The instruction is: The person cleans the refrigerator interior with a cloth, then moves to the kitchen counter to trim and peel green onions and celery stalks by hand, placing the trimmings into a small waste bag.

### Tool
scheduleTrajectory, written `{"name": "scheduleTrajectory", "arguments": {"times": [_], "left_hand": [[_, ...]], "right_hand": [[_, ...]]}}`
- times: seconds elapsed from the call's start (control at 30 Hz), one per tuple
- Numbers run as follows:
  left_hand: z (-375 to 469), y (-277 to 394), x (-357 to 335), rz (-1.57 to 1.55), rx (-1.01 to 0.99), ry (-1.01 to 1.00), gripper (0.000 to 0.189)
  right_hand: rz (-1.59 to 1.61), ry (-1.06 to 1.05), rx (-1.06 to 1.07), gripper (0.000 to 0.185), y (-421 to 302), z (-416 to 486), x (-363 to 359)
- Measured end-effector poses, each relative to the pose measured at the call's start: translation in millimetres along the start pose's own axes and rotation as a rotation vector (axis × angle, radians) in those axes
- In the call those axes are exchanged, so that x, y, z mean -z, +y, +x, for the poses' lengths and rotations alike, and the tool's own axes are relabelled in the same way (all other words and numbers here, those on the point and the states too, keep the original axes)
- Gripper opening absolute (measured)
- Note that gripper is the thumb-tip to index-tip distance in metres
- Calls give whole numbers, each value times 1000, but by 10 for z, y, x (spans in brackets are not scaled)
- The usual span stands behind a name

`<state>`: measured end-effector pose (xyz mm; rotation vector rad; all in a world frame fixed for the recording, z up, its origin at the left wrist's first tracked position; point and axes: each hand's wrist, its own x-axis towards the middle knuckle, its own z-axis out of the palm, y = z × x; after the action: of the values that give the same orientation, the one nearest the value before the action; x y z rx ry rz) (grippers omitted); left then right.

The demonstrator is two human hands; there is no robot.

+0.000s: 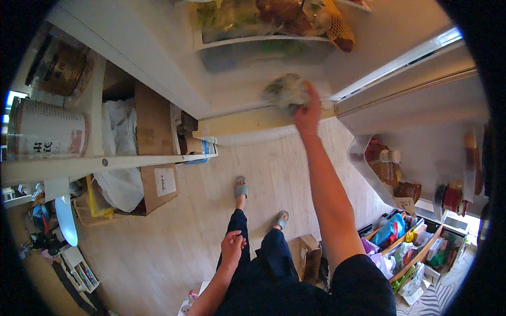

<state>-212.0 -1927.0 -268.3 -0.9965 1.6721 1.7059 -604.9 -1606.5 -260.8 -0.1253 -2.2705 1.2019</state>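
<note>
My right hand (pixel 310 112) is stretched forward into an open refrigerator (pixel 237 94). It grips a pale, greyish-green bundle (pixel 286 91), perhaps in a plastic bag; motion blur hides what is in it. The bundle is just inside the front edge of the cabinet, below a clear drawer (pixel 269 55). Above that drawer a shelf carries bagged food, and an orange net bag (pixel 338 27) droops over its right end. My left hand (pixel 233 247) hangs in front of my left thigh, fingers curled, with nothing visible in it.
The refrigerator door (pixel 427 114) stands open on the right, with bottles (pixel 381 156) and jars in its racks. Left is a white shelf rack (pixel 130 160) holding a cardboard box (pixel 158 185). An organizer of bagged goods (pixel 411 245) is at lower right. Another cardboard box (pixel 306 254) is by my right leg.
</note>
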Motion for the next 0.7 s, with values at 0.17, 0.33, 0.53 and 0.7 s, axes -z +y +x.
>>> {"name": "scheduleTrajectory", "arguments": {"times": [0.17,0.33,0.53,0.7], "left_hand": [[8,-29,-30,5,6,-40,19],[40,4,-39,23,-23,-66,19],[17,-15,-2,2,-10,-29,18],[13,-30,-2,-16,33,-7,19]], "right_hand": [[121,81,-504,60,244,-6,510],[-470,242,-323,55,323,-240,272],[-861,31,-312,47,72,-450,-152],[-845,-88,-401,49,-594,-609,-702]]}}
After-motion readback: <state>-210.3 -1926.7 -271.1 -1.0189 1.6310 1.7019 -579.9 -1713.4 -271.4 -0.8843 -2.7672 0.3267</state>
